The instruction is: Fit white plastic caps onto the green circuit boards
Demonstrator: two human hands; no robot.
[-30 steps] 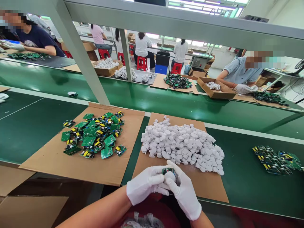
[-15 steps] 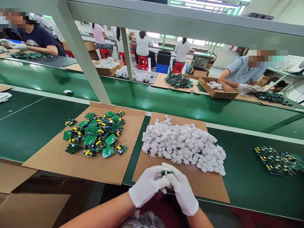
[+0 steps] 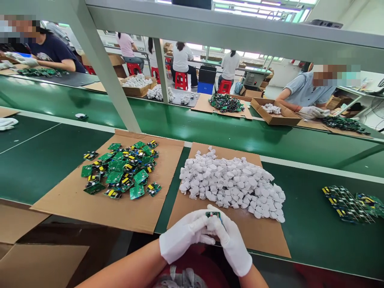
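Both of my hands wear white gloves and meet just in front of the pile of white pieces. Between their fingers is a small green circuit board (image 3: 212, 215), mostly covered by the gloves. My left hand (image 3: 189, 232) is closed on it from the left. From the other side, my right hand (image 3: 229, 236) wraps round it with bent fingers. Many small white rounded pieces (image 3: 231, 182) are heaped on cardboard beyond my hands. Farther left, green circuit boards (image 3: 120, 170) with yellow and black parts lie piled on another cardboard sheet (image 3: 66, 204).
At the right lie panels of joined circuit boards (image 3: 346, 204). A grey metal frame (image 3: 114, 76) rises beyond the cardboard and crosses overhead. Across the green belt (image 3: 192, 130), gloved co-workers sit near open cardboard boxes (image 3: 274, 114). A white glove (image 3: 7, 123) rests at far left.
The circuit board has turned in my fingers and shows more of its green face. My left hand has shifted slightly left and its fingers are straighter.
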